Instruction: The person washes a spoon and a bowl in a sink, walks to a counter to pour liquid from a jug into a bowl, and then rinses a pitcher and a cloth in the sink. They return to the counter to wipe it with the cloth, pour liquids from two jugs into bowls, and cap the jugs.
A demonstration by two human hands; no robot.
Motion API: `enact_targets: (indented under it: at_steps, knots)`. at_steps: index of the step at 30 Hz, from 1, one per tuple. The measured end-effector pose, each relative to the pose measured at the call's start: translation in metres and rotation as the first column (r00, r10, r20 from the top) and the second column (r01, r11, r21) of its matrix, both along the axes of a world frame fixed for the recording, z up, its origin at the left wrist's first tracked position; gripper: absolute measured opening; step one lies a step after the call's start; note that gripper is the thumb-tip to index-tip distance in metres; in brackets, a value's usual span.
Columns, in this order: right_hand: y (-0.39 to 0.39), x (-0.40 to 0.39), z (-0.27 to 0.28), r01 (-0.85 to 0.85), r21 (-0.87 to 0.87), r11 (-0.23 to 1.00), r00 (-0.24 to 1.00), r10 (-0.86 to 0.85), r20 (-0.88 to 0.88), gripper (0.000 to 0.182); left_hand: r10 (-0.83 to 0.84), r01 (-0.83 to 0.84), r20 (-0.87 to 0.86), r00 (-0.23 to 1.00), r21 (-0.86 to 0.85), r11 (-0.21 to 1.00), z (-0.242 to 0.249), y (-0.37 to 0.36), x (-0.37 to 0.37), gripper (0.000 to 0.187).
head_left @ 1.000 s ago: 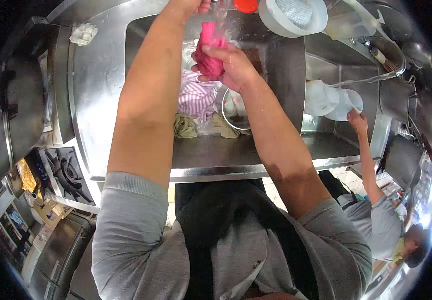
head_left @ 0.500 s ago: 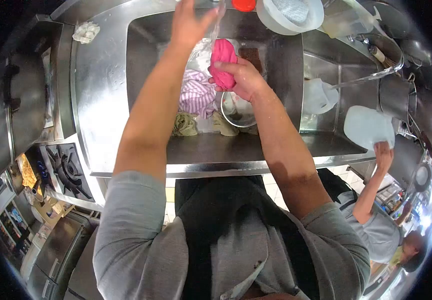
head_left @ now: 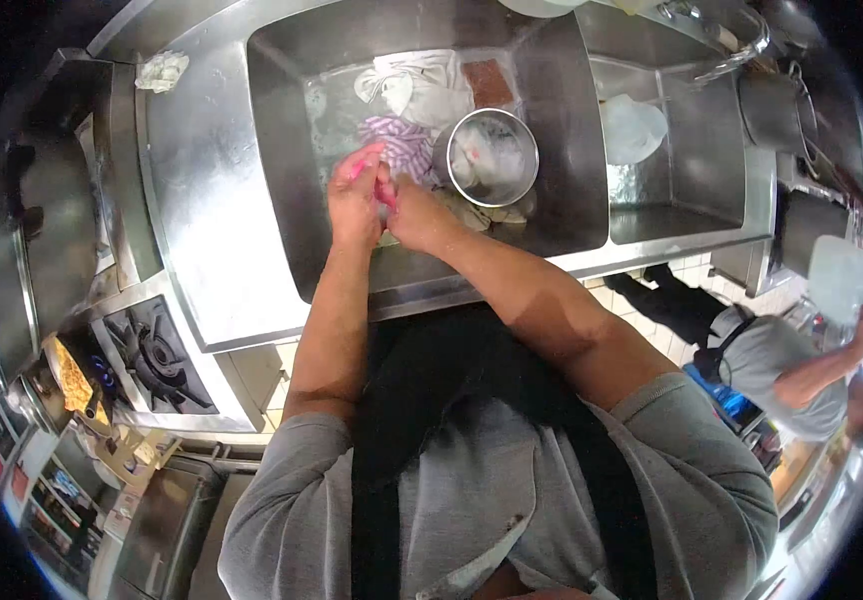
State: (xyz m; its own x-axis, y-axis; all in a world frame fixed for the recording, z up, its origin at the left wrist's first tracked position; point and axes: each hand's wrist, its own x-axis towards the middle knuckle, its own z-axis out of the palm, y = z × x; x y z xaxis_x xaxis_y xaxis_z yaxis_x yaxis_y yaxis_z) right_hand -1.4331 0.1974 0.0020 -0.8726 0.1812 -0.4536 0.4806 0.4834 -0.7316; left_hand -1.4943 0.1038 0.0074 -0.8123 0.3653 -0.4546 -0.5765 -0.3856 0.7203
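My left hand (head_left: 354, 208) and my right hand (head_left: 418, 215) are closed together around a bunched pink cloth (head_left: 386, 190), low over the left part of the sink (head_left: 287, 130). Only bits of the pink show between the fingers. Just beyond them lies a purple-and-white striped cloth (head_left: 402, 145). Right of my hands, a round metal pot (head_left: 493, 158) has whitish contents. Behind these are white cloths (head_left: 422, 85) and a brown scouring pad (head_left: 487, 82). Olive-coloured cloth (head_left: 467, 212) is partly hidden by my right hand and the pot.
A second basin (head_left: 677, 205) on the right holds a translucent white container (head_left: 634, 130). A crumpled white cloth (head_left: 163, 72) sits on the left ledge. Left of me are a gas burner (head_left: 157, 350) and a pan of food (head_left: 77, 380). At right, a co-worker (head_left: 787, 370) holds a pale board-like object (head_left: 842, 275).
My left hand has come down from the tap area to join the right on the pink cloth. Both are now lower and further left. The co-worker has moved away to the right.
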Motion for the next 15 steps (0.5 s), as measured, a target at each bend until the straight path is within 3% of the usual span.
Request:
enact_targets:
  at_steps: [2,3,4,5,8,10,11,13,15]
  knots:
    - [-0.015,0.013,0.003,0.034,0.006,0.999,0.999,-0.034,-0.007,0.025,-0.057,0.057,0.016,0.998,-0.025,0.998,-0.003,-0.007,0.003,0.016]
    - [-0.018,0.017,0.0,0.06,0.004,0.998,0.998,-0.06,-0.006,0.025,-0.129,0.125,-0.008,0.992,-0.196,0.973,-0.004,-0.01,0.005,0.015]
    - [-0.021,0.019,-0.003,-0.047,0.058,0.997,0.997,0.043,0.056,0.027,-0.203,0.18,-0.026,0.979,-0.362,0.915,-0.006,-0.011,0.007,0.016]
    - [-0.024,0.022,-0.005,-0.155,0.101,0.983,0.982,0.142,0.126,0.029,-0.229,0.204,-0.025,0.973,-0.365,0.908,-0.011,-0.014,0.01,0.016]
    - [-0.024,0.029,0.008,-0.207,0.105,0.973,0.95,0.175,0.257,0.034,-0.44,0.407,0.037,0.897,-0.456,0.791,-0.028,-0.019,0.014,0.018]
    - [-0.026,0.031,0.011,-0.179,0.127,0.976,0.954,0.141,0.266,0.034,-0.604,0.424,-0.041,0.796,-0.675,0.604,-0.035,-0.019,0.009,0.019]
    - [-0.027,0.031,0.014,-0.178,0.152,0.972,0.953,0.132,0.273,0.034,-0.625,0.437,-0.045,0.779,-0.676,0.593,-0.033,-0.019,0.004,0.019]
    - [-0.026,0.03,0.025,-0.133,0.167,0.977,0.965,0.09,0.246,0.032,-0.745,0.56,0.066,0.664,-0.704,0.437,-0.025,-0.017,-0.007,0.018]
    - [-0.022,0.034,0.032,-0.069,0.195,0.978,0.975,0.025,0.223,0.031,-0.748,0.589,0.047,0.663,-0.649,0.481,0.004,-0.006,-0.009,0.017]
